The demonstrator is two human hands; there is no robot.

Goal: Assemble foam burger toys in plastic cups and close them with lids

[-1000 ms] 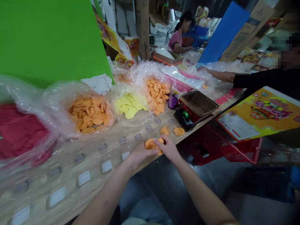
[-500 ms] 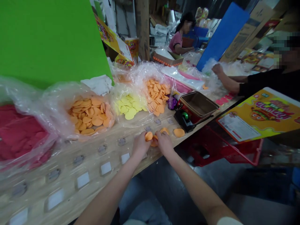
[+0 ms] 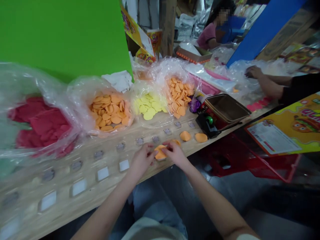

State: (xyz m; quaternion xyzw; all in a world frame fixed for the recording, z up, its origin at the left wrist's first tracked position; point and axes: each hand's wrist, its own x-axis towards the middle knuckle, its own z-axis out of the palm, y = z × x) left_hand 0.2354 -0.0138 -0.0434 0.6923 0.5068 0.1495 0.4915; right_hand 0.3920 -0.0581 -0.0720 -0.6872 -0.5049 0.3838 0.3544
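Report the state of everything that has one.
Right hand: holds an orange disc
Left hand: at that disc's edge
Bag of red pieces: open
Left bag of orange discs: open
Bag of yellow discs: open
Right bag of orange discs: open
Tin: appears open
Tape dispenser: untouched
Two discs: lying loose

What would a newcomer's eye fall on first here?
Probably the large bright-green panel filling the upper left. Next, clear plastic bags of crimson, orange and yellow pieces along the wooden table. Then the bare left hand and right hand, holding a thin rounded orange piece near the table's front edge.
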